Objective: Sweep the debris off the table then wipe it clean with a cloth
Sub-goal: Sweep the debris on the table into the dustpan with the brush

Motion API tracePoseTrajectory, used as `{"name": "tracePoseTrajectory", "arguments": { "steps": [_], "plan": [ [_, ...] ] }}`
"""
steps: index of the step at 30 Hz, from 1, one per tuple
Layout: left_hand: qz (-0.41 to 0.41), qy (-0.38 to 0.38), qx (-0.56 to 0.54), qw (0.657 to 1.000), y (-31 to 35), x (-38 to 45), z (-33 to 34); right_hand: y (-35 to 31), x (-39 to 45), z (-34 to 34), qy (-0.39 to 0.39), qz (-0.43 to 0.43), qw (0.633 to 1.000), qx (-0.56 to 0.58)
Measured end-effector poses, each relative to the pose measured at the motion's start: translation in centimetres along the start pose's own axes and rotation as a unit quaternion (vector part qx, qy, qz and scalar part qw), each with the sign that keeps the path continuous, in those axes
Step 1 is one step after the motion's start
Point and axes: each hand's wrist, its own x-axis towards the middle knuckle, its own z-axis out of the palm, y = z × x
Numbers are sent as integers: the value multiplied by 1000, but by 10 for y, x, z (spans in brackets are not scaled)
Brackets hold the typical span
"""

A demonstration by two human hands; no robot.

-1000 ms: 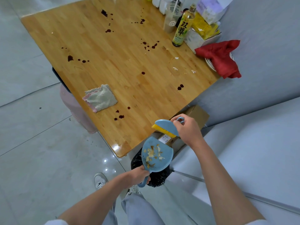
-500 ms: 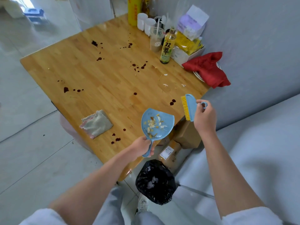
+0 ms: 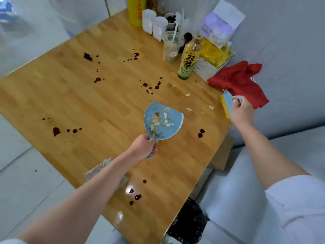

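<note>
The left hand (image 3: pixel 143 144) grips the handle of a blue dustpan (image 3: pixel 162 120), holding it over the middle of the wooden table (image 3: pixel 73 101); pale and brown crumbs lie in the pan. The right hand (image 3: pixel 241 111) grasps a small blue brush (image 3: pixel 228 105) with yellow bristles at the table's right edge, just beside a red cloth (image 3: pixel 239 82) that hangs over that edge. A few white scraps (image 3: pixel 189 109) lie on the wood between pan and brush. Dark red stains (image 3: pixel 151 87) dot the tabletop. A pale cloth (image 3: pixel 102 167) lies near the left edge, partly hidden by the left forearm. At the far right corner stands a yellow bottle (image 3: pixel 190 60) labelled "双萃", beside a clear cup (image 3: pixel 171 48) marked "@". A black bin bag (image 3: pixel 189 221) sits on the floor below the near corner.
</note>
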Motion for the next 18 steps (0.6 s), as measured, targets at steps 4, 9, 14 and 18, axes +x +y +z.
{"name": "tracePoseTrajectory", "arguments": {
  "steps": [4,9,14,18],
  "plan": [
    [2,-6,14,1000,1,25,-36,-19,19,34,-14,42,999,0],
    [-2,26,7,1000,1,41,-59,-52,-5,71,-70,13,997,9],
    [-1,33,-13,999,8,48,-73,-64,-16,72,-88,-15,996,6],
    [0,67,-39,997,11,53,-91,-78,8,61,-79,-55,995,7]
  ]
}}
